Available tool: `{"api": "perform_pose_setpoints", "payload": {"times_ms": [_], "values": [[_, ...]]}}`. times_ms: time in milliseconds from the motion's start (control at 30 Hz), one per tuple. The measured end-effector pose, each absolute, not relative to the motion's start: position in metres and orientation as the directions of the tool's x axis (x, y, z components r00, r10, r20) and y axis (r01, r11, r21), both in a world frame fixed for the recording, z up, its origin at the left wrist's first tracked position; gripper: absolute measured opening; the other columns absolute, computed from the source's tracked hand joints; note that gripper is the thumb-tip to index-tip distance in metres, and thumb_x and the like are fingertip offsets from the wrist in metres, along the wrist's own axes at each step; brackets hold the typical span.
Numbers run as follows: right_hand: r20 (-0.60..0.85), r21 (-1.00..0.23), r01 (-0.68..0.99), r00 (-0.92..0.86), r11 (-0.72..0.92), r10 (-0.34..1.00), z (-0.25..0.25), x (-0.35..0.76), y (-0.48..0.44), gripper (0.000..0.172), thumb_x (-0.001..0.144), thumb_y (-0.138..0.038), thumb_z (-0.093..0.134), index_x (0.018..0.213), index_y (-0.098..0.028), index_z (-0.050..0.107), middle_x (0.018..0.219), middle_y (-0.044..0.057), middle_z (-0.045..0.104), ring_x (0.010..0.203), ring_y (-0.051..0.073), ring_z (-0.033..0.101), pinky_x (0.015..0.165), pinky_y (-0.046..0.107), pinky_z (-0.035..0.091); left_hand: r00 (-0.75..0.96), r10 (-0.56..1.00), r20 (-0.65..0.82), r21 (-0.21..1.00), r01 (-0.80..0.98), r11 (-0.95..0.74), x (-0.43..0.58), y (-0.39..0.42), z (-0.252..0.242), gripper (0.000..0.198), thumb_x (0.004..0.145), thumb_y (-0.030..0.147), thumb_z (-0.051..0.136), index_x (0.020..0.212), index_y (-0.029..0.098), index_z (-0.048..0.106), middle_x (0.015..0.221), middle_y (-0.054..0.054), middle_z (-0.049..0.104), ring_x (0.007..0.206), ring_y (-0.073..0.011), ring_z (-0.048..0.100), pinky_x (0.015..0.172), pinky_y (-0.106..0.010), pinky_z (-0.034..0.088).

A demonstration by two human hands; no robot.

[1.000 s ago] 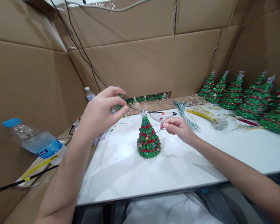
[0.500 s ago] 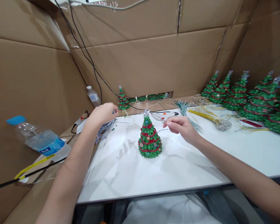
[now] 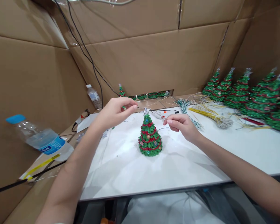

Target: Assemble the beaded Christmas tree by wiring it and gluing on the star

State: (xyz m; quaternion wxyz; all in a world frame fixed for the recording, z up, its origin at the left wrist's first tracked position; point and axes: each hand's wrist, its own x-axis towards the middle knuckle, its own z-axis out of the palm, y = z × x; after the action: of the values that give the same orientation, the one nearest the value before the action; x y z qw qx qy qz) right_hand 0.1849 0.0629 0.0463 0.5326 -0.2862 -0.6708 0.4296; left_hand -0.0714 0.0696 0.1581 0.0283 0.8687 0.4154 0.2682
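A small green Christmas tree (image 3: pixel 150 140) with red garlands, tiny ornaments and a clear star on top stands upright on the white board. To the left of the star, my left hand (image 3: pixel 119 112) has thumb and fingertips pinched together; anything between them is too small to make out. My right hand (image 3: pixel 180 124), on the star's other side, is closed round a thin pointed tool (image 3: pixel 162 117), its tip end reaching left towards the treetop. Neither hand visibly touches the tree.
Several finished-looking trees (image 3: pixel 241 88) line the right side. Bundles of yellow wires (image 3: pixel 207 114) and green wires (image 3: pixel 184 107) lie at the back right. Left are a water bottle (image 3: pixel 44 140) and a smaller bottle (image 3: pixel 94 97). Cardboard walls (image 3: pixel 140 62) enclose the white board (image 3: pixel 121 177).
My left hand has moved right, from the wire bundle at the back left to beside the treetop. My right hand stays nearly in place with the tool.
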Motion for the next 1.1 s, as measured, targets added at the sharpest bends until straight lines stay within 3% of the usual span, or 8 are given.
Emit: {"api": "perform_pose_setpoints", "payload": {"times_ms": [167, 333, 467, 567, 800, 967, 1100], "values": [[0.47, -0.881, -0.089, -0.264, 0.464, 0.842, 0.046, 0.184, 0.062, 0.034, 0.078, -0.046, 0.066, 0.072, -0.013, 0.069, 0.045, -0.005, 0.038, 0.043, 0.006, 0.032, 0.044, 0.023, 0.021, 0.616, 0.662, 0.427, 0.21, 0.644, -0.736, -0.057, 0.055, 0.154, 0.023, 0.091, 0.032, 0.055, 0.1, 0.017, 0.071, 0.091, -0.003, 0.074, 0.076, -0.015, 0.066, 0.065, -0.024, 0.049], [0.463, -0.885, -0.078, -0.259, 0.46, 0.847, 0.045, 0.184, 0.063, 0.036, 0.078, -0.048, 0.066, 0.072, -0.013, 0.07, 0.045, -0.005, 0.039, 0.043, 0.006, 0.032, 0.044, 0.023, 0.021, 0.64, 0.633, 0.435, 0.204, 0.615, -0.762, -0.056, 0.06, 0.147, 0.035, 0.091, 0.025, 0.053, 0.124, 0.019, 0.064, 0.112, -0.006, 0.073, 0.087, -0.0162, 0.067, 0.069, -0.024, 0.051], [0.464, -0.885, -0.081, -0.258, 0.459, 0.847, 0.045, 0.184, 0.063, 0.034, 0.078, -0.047, 0.066, 0.072, -0.014, 0.07, 0.045, -0.005, 0.04, 0.043, 0.006, 0.032, 0.045, 0.023, 0.022, 0.676, 0.63, 0.381, 0.358, 0.52, -0.775, -0.06, 0.069, 0.148, 0.034, 0.096, 0.027, 0.047, 0.124, 0.02, 0.065, 0.116, -0.007, 0.072, 0.097, -0.0182, 0.067, 0.077, -0.026, 0.054], [0.464, -0.885, -0.087, -0.266, 0.458, 0.845, 0.044, 0.184, 0.063, 0.032, 0.078, -0.044, 0.066, 0.072, -0.013, 0.071, 0.046, -0.004, 0.04, 0.044, 0.006, 0.033, 0.045, 0.023, 0.022, 0.686, 0.655, 0.317, 0.534, 0.442, -0.721, -0.064, 0.079, 0.147, 0.032, 0.097, 0.034, 0.048, 0.119, 0.021, 0.068, 0.115, -0.008, 0.072, 0.098, -0.0192, 0.066, 0.072, -0.025, 0.054], [0.465, -0.884, -0.092, -0.266, 0.458, 0.844, 0.044, 0.185, 0.063, 0.03, 0.078, -0.042, 0.067, 0.072, -0.013, 0.07, 0.045, -0.005, 0.04, 0.044, 0.006, 0.032, 0.045, 0.023, 0.021, 0.708, 0.659, 0.255, 0.831, 0.188, -0.524, -0.065, 0.099, 0.129, 0.031, 0.09, 0.049, 0.064, 0.11, 0.027, 0.07, 0.13, -0.009, 0.066, 0.115, -0.0237, 0.063, 0.086, -0.033, 0.056], [0.465, -0.884, -0.087, -0.255, 0.459, 0.848, 0.045, 0.186, 0.063, 0.029, 0.078, -0.041, 0.067, 0.071, -0.013, 0.071, 0.047, -0.004, 0.04, 0.044, 0.006, 0.033, 0.045, 0.023, 0.021, 0.675, 0.684, 0.275, 0.902, 0.064, -0.426, -0.063, 0.101, 0.121, 0.032, 0.078, 0.05, 0.077, 0.096, 0.024, 0.073, 0.105, -0.009, 0.076, 0.106, -0.0259, 0.069, 0.097, -0.044, 0.052], [0.462, -0.886, -0.083, -0.256, 0.456, 0.85, 0.045, 0.188, 0.063, 0.029, 0.077, -0.041, 0.066, 0.072, -0.013, 0.071, 0.047, -0.004, 0.04, 0.044, 0.006, 0.033, 0.045, 0.023, 0.021, 0.697, 0.651, 0.3, 0.917, -0.024, -0.397, -0.064, 0.105, 0.119, 0.029, 0.072, 0.046, 0.084, 0.091, 0.026, 0.075, 0.092, -0.006, 0.076, 0.093, -0.0218, 0.071, 0.086, -0.039, 0.055]]}}
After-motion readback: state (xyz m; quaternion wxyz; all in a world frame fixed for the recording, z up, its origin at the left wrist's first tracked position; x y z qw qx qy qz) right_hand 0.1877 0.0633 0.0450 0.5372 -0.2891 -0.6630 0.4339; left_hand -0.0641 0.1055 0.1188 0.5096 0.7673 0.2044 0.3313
